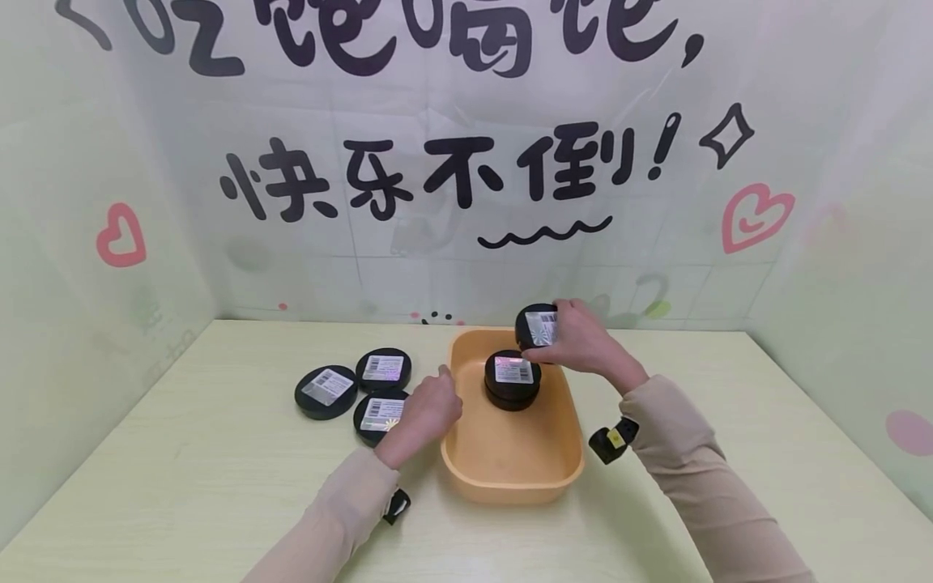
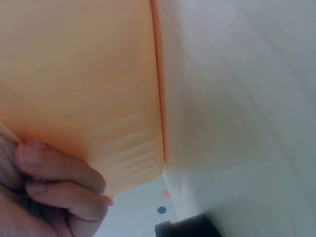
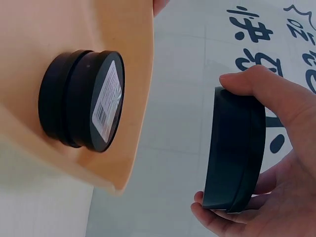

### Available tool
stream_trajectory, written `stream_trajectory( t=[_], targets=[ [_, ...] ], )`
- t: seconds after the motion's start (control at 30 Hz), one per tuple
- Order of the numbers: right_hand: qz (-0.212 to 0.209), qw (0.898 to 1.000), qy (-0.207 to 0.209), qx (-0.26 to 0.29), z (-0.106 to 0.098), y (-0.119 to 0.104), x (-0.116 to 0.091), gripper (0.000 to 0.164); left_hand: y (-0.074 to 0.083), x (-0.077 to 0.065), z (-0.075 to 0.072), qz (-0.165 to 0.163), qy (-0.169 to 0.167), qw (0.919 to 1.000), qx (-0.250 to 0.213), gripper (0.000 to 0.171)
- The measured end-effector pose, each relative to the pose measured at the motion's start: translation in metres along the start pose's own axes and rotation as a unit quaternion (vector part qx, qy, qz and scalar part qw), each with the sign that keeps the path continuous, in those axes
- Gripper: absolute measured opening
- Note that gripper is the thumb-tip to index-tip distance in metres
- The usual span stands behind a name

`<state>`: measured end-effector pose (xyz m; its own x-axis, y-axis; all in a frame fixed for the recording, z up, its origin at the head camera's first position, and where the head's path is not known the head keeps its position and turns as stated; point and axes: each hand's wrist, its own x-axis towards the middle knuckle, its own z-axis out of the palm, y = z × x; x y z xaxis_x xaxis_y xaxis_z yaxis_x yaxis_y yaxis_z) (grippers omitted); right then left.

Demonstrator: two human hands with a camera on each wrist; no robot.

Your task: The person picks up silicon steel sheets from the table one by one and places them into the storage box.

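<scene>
My right hand (image 1: pixel 579 340) grips a round black container (image 1: pixel 535 326) with a silver-white label, above the far right corner of an orange plastic basin (image 1: pixel 510 487). The right wrist view shows the thumb on one edge of this held container (image 3: pixel 234 153) and fingers round the opposite edge. Inside the basin stand two stacked black containers (image 1: pixel 513 390), the upper one's label facing up. My left hand (image 1: pixel 432 405) holds the basin's left rim, its fingers (image 2: pixel 69 200) curled against the outer wall in the left wrist view.
Left of the basin, three more labelled black containers lie flat on the pale wooden table (image 1: pixel 197 478); the nearest one (image 1: pixel 372 417) is partly hidden by the left hand. A printed white backdrop (image 1: pixel 408 275) rises behind the table and along both sides.
</scene>
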<state>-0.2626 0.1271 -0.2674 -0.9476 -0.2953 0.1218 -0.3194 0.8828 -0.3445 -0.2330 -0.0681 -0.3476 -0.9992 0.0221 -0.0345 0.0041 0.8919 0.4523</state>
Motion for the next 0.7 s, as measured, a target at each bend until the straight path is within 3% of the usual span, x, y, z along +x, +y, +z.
stream_trajectory(
  t=[0.3,0.7],
  targets=[
    [0.003,1.0,-0.021,-0.014,0.007,-0.017,0.009,0.085,0.0,0.0,0.0,-0.003,-0.01,0.9999,-0.002,0.052],
    [-0.002,0.999,-0.026,-0.019,0.02,-0.026,0.015,0.076,0.0,0.0,0.0,0.003,-0.005,1.0,0.0,0.05]
  ],
)
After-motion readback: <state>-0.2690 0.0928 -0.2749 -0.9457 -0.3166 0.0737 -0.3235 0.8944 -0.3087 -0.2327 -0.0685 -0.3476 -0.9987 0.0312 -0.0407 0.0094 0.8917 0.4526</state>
